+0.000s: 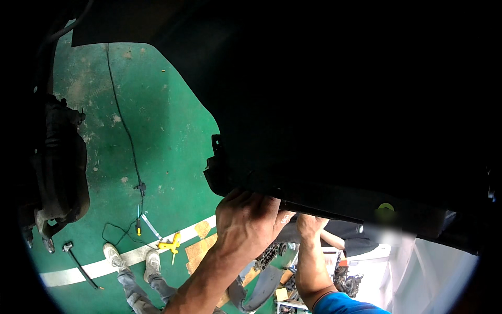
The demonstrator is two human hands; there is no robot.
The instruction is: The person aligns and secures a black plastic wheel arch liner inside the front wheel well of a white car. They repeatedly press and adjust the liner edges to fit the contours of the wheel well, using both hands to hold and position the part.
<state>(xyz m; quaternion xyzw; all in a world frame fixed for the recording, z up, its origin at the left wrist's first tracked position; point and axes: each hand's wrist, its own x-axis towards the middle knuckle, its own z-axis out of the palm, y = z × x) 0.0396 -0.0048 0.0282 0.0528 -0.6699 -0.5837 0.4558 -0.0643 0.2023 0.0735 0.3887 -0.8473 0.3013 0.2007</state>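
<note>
A large black panel [324, 191], deep in shadow, spans the upper right and looks like the underside of a vehicle part. At its lower edge my left hand [248, 220] is closed, its fingers curled over the rim next to a dark bracketed corner [212, 170]. Just to the right, my right hand [311, 225] is closed against the same edge. Its fingertips are hidden behind the rim, so what they hold does not show. A blue sleeve [342, 303] covers my right upper arm. Farther right on the panel sits a round yellow-green spot [386, 208].
Green floor below holds a yellow glue gun [170, 245], a yellow-handled screwdriver [138, 227], a wrench-like tool [78, 264], a black cord [125, 125] and cardboard [201, 250]. A dark mechanical part [60, 162] hangs at left. Another person's forearm [333, 239] shows behind my right arm.
</note>
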